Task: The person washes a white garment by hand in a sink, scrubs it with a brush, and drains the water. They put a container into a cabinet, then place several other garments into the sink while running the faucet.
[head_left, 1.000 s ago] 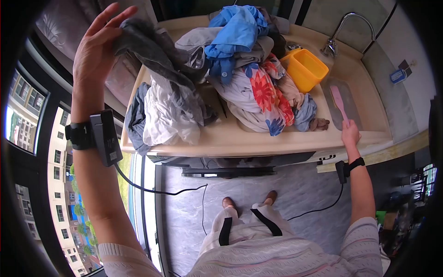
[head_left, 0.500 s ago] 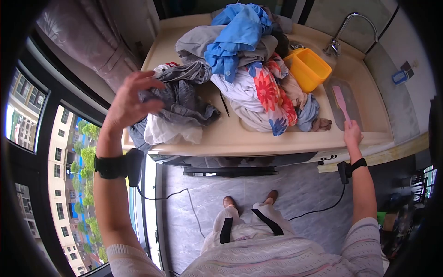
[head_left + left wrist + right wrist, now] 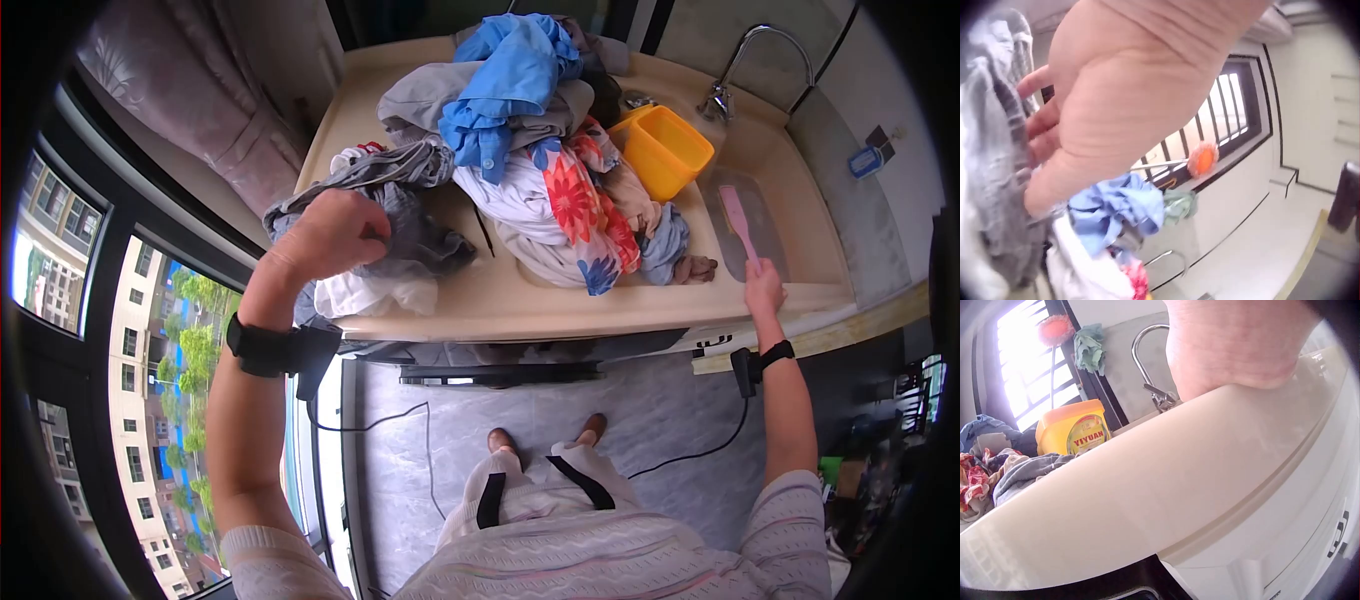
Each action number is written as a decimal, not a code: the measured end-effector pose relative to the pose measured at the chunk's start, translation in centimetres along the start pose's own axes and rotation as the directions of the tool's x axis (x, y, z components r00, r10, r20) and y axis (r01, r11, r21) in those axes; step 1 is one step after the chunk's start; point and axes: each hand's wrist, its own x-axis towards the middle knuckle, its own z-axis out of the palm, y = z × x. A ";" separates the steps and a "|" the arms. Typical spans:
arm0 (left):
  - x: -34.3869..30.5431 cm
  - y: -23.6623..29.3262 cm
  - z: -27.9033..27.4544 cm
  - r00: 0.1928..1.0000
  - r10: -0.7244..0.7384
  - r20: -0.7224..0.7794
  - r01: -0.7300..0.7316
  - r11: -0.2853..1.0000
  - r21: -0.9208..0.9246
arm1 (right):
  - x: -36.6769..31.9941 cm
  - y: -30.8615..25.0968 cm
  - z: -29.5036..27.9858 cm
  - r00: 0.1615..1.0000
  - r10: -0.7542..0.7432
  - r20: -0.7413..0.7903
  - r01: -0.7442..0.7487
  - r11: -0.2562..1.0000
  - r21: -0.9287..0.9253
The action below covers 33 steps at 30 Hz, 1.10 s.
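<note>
My left hand point(image 3: 335, 235) is over the heap at the left end of the counter. Its bent fingers point(image 3: 1044, 119) and thumb grip a dark grey garment point(image 3: 425, 225), their tips at the cloth in the left wrist view. White cloth point(image 3: 375, 293) shows below it. At the sink point(image 3: 800, 215), my right hand point(image 3: 764, 288) holds a pink brush point(image 3: 736, 215) by the end of its handle, the flat head reaching over the basin. The right wrist view shows only the heel of this hand, above the sink's pale rim.
Beside the grey garment lies a larger laundry pile with a blue shirt point(image 3: 520, 70) on top and a red-flowered cloth point(image 3: 577, 205). A yellow tub point(image 3: 670, 150) stands between pile and sink. The faucet point(image 3: 718, 100) rises behind. A curtain point(image 3: 185, 100) hangs at the left.
My left hand let the grey garment drop at far left, moved right and down with spread fingers, and now bends them onto it. The right hand keeps the pink brush almost still.
</note>
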 end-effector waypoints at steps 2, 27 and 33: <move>0.0 -0.1 -0.5 0.984 -0.042 -0.176 0.041 0.999 -0.009 | 0.1 0.3 0.4 1.000 -0.005 -0.011 0.005 1.000 0.004; 1.2 -3.8 -0.5 0.879 -0.323 -0.350 0.017 0.755 -0.655 | -0.1 -0.3 -0.2 1.000 0.015 0.019 -0.015 1.000 -0.008; -0.1 2.1 -1.9 0.964 -0.208 -0.168 0.186 0.973 -0.139 | 0.1 0.0 0.2 1.000 0.008 0.014 -0.008 1.000 -0.007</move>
